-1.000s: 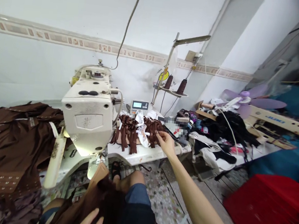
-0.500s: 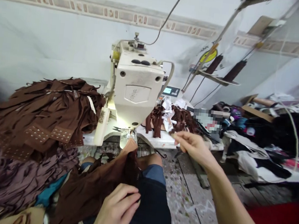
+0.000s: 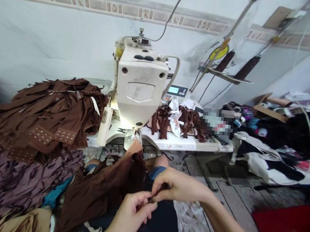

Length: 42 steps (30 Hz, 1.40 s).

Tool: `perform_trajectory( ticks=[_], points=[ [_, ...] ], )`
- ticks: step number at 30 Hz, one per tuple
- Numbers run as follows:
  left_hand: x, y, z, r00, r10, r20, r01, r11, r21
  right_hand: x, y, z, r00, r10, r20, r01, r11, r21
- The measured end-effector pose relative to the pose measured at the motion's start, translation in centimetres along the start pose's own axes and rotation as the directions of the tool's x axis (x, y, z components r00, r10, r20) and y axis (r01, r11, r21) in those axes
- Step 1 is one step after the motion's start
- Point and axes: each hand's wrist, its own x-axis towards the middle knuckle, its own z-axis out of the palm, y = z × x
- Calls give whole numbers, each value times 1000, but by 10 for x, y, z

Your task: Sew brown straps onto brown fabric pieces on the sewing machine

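My left hand (image 3: pixel 133 214) and my right hand (image 3: pixel 173 186) meet above my lap, fingertips pinched together. A small dark brown piece (image 3: pixel 150 199) shows between them, mostly hidden by the fingers, so its kind is unclear. Just beyond, a brown garment (image 3: pixel 91 194) lies across my lap, and its lighter tip reaches up to the needle area of the cream sewing machine (image 3: pixel 140 81). Short brown fabric strips (image 3: pixel 164 122) are heaped with white tags (image 3: pixel 175 120) on the white machine table (image 3: pixel 174 144), to the right of the machine head.
A tall pile of brown garments (image 3: pixel 53 105) rises left of the machine, with mauve cloth (image 3: pixel 20 183) in front. Brown thread cones (image 3: pixel 247 67) stand on a rack at the right. Spools and cloth clutter the far right, near a red surface (image 3: pixel 287 229).
My right hand has come back from beside the brown strips, down and left to my left hand. The left fingers have lifted and closed in a pinch. The view has shifted slightly.
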Motion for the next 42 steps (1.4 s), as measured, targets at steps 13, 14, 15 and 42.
perform_trajectory(
  ticks=[13, 14, 15, 42],
  points=[
    [1, 50, -39, 508, 859, -62, -341, 267, 901, 20, 21, 30, 919, 195, -342, 0, 870, 494],
    [4, 55, -41, 476, 878, -52, -269, 202, 942, 22, 23, 36, 929, 188, -318, -13, 877, 481],
    [9, 59, -42, 460, 887, -44, -198, 151, 968, 24, 26, 42, 939, 184, -291, -26, 881, 473],
    [57, 48, -91, 270, 958, 95, -378, 14, 926, 75, -37, -6, 681, -49, -730, 231, 961, 151]
  ],
)
